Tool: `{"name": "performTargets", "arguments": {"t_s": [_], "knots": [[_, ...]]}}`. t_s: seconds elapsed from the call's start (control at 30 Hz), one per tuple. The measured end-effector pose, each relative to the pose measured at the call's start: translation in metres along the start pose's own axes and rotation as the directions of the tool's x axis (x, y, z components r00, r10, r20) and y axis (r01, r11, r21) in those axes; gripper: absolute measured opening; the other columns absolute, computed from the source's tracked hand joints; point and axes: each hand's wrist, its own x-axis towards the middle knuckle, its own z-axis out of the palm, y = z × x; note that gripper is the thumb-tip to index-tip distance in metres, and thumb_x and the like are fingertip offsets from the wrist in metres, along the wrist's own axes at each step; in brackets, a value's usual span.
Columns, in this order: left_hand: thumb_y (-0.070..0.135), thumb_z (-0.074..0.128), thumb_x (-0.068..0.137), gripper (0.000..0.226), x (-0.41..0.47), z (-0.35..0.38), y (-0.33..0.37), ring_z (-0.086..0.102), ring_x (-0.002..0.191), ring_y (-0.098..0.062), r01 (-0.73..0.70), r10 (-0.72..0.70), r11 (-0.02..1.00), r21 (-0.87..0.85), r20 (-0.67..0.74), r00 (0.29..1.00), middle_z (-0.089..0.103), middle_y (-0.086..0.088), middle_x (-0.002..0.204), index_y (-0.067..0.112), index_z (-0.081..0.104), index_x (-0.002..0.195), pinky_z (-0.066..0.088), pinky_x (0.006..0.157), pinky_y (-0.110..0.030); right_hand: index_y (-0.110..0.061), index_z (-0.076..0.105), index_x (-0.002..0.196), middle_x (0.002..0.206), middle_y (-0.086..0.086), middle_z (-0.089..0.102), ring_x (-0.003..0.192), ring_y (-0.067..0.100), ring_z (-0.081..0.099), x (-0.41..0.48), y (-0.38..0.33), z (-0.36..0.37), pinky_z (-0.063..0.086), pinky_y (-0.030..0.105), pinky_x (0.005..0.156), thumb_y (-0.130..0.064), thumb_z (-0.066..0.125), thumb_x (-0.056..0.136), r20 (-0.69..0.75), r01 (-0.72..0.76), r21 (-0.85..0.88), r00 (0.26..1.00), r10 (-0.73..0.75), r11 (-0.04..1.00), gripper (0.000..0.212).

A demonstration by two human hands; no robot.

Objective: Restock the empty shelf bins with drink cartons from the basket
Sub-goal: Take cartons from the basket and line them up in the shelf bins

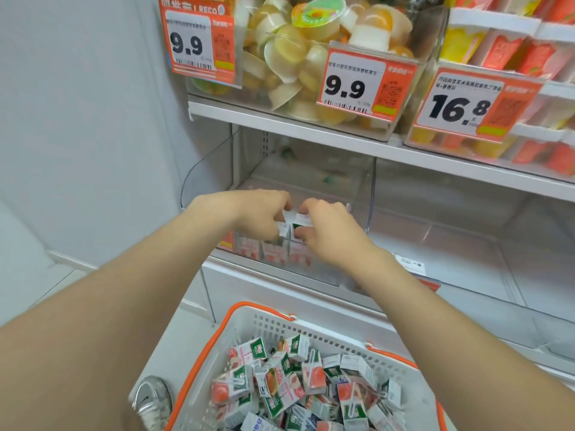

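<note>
Gripping drink cartons (301,219) above the clear bin (357,188): left hand (258,217) and right hand (331,236), fingers curled round them; likely light, crushable; hold flat sides.

1. The basket (273,329) runs off the bottom edge.
2. The left hand (258,216) and right hand (329,234) hide most of the cartons (300,219) they grip at the bin's (361,194) front edge.
3. Small print on the price tags (364,82) is blurred.

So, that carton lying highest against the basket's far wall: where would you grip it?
Probably from above, pinching the carton across its opposite side faces. It sits tilted atop the pile, uncovered, while the basket wall right behind it and neighbouring cartons crowd its lower edges.
</note>
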Motion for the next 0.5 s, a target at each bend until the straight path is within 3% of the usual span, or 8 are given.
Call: {"name": "performTargets", "arguments": {"t_s": [0.1, 0.2, 0.3, 0.4, 0.43, 0.5], "knots": [[0.004, 0.052, 0.093, 0.069, 0.0, 0.006, -0.001, 0.056, 0.118, -0.021, 0.024, -0.018, 0.996, -0.084, 0.062, 0.998, 0.052, 0.001, 0.149, 0.024, 0.034, 0.157, 0.048, 0.088, -0.032, -0.004, 0.055, 0.137, 0.136, 0.021, 0.059, 0.131, 0.041, 0.048, 0.0, -0.002, -0.001, 0.047, 0.048, 0.099, -0.015, 0.051, 0.103, 0.16, -0.018, 0.056, 0.987, 0.009, 0.998, 0.036], [0.0, 0.046, 0.088, 0.069, -0.003, 0.007, -0.008, 0.052, 0.13, -0.024, 0.033, -0.032, 0.999, -0.028, 0.021, 0.999, 0.049, -0.001, 0.152, 0.027, 0.045, 0.151, 0.05, 0.101, -0.042, 0.004, 0.058, 0.131, 0.133, 0.025, 0.059, 0.131, 0.04, 0.047, -0.003, -0.001, -0.006, 0.047, 0.051, 0.103, -0.004, 0.04, 0.094, 0.236, -0.076, 0.05, 0.97, 0.062, 0.996, 0.042], [0.001, 0.045, 0.085, 0.065, -0.005, 0.01, -0.009, 0.055, 0.127, -0.026, 0.03, -0.032, 0.999, 0.042, 0.03, 0.999, 0.055, -0.002, 0.146, 0.028, 0.052, 0.145, 0.051, 0.102, -0.047, 0.002, 0.057, 0.124, 0.121, 0.026, 0.062, 0.123, 0.043, 0.05, -0.008, -0.008, -0.001, 0.052, 0.049, 0.092, -0.006, 0.041, 0.09, 0.209, -0.053, 0.022, 0.977, 0.047, 0.998, 0.038], [0.001, 0.051, 0.089, 0.063, -0.008, 0.015, -0.005, 0.053, 0.13, -0.027, 0.015, -0.014, 0.999, 0.037, -0.017, 1.0, 0.056, -0.005, 0.144, 0.024, 0.05, 0.147, 0.051, 0.102, -0.046, -0.006, 0.052, 0.118, 0.11, 0.022, 0.061, 0.101, 0.041, 0.056, -0.017, -0.015, 0.005, 0.045, 0.038, 0.064, -0.019, 0.043, 0.094, 0.193, -0.044, 0.02, 0.98, 0.04, 0.999, 0.029], [0.002, 0.053, 0.09, 0.061, -0.008, 0.018, -0.004, 0.052, 0.132, -0.027, 0.002, -0.001, 1.0, 0.027, -0.055, 0.998, 0.057, -0.006, 0.144, 0.022, 0.049, 0.148, 0.05, 0.104, -0.046, -0.007, 0.051, 0.12, 0.112, 0.021, 0.06, 0.097, 0.04, 0.056, -0.021, -0.017, 0.005, 0.04, 0.037, 0.062, -0.022, 0.045, 0.095, 0.164, -0.046, 0.0, 0.985, 0.045, 0.999, 0.03], [0.006, 0.057, 0.091, 0.057, -0.011, 0.024, 0.0, 0.052, 0.131, -0.028, -0.049, 0.052, 0.998, 0.025, -0.157, 0.986, 0.058, -0.008, 0.14, 0.02, 0.05, 0.146, 0.046, 0.106, -0.041, -0.007, 0.05, 0.132, 0.12, 0.018, 0.058, 0.103, 0.04, 0.057, -0.032, -0.019, 0.0, 0.041, 0.037, 0.071, -0.023, 0.05, 0.096, 0.028, -0.003, -0.085, 1.0, 0.006, 0.996, 0.04]]}}
